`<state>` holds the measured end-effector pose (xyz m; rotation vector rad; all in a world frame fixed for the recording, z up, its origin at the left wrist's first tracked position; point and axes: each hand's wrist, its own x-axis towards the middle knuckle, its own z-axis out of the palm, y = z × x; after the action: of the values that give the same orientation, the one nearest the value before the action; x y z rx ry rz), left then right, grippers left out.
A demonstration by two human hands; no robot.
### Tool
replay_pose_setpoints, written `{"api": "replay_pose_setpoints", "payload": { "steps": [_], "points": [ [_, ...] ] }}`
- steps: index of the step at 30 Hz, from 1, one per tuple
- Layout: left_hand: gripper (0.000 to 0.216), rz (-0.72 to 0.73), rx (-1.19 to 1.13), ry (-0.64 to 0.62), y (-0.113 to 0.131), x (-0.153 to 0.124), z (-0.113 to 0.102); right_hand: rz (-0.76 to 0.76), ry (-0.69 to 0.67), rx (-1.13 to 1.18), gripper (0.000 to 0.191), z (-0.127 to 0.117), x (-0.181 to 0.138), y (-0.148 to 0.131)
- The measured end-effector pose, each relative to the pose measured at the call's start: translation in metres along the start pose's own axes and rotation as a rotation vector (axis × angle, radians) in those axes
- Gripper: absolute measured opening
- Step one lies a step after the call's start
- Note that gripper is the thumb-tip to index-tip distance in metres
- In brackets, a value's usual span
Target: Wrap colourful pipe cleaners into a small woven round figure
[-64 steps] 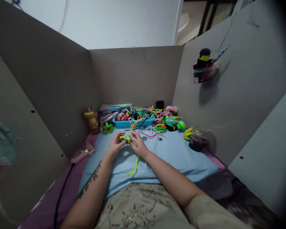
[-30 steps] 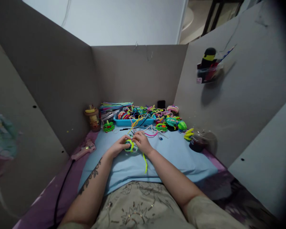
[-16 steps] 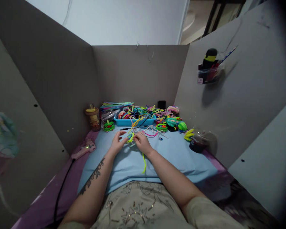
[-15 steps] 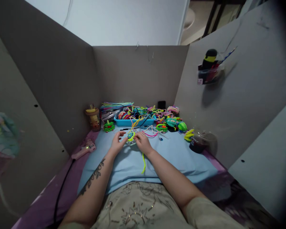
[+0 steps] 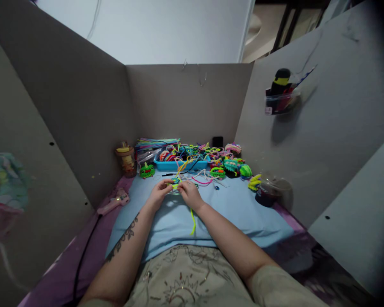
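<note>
Between my fingertips is a small rounded craft piece (image 5: 175,186) of fuzzy pipe cleaner, teal and neon yellow with a pale lower part. My left hand (image 5: 158,194) pinches its left side, thumb and forefinger closed on it. On the opposite side, my right hand (image 5: 191,195) grips it with bent fingers, which hide part of the piece. A neon yellow pipe cleaner (image 5: 193,222) dangles below my right hand toward the blue cloth (image 5: 237,213). Just beyond the hands lie loose pink and white strands (image 5: 205,179).
A blue tray (image 5: 166,165) heaped with colourful strands stands at the back. Beside it sit a green frog-like figure (image 5: 146,171) and a drink cup (image 5: 126,160). A pink glue gun (image 5: 114,202) lies left; a dark cup (image 5: 265,196) stands right. Grey panels (image 5: 185,102) enclose the table.
My left fingers have closed in on the piece from a looser, more spread pose. My right hand stays on it, slightly lower. The view has shifted a little.
</note>
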<state>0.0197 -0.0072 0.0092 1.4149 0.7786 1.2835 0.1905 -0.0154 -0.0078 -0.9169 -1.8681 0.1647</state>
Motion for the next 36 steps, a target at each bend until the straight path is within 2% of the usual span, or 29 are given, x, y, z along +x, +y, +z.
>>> {"api": "replay_pose_setpoints", "payload": {
  "steps": [9,15,20,25,30,36],
  "points": [
    [0.038,-0.016,0.027,-0.018,-0.003,-0.001,0.001,0.035,0.033,0.035,0.013,0.0,0.001,-0.001],
    [0.037,0.005,0.065,-0.033,-0.005,-0.001,0.002,0.163,0.072,0.095,0.007,0.002,0.0,0.002],
    [0.035,0.049,0.11,-0.05,-0.003,-0.002,0.002,0.285,0.095,0.185,0.01,0.005,0.0,0.005],
    [0.038,0.113,0.19,-0.067,-0.005,-0.003,0.0,0.325,0.132,0.299,0.016,0.006,0.003,0.003],
    [0.043,0.206,0.359,-0.058,-0.014,-0.002,0.0,0.335,0.141,0.362,0.015,0.004,0.005,0.001],
    [0.032,0.357,0.715,0.045,-0.017,-0.005,0.001,0.358,0.129,0.335,0.015,0.003,0.002,0.005]
  ]
}}
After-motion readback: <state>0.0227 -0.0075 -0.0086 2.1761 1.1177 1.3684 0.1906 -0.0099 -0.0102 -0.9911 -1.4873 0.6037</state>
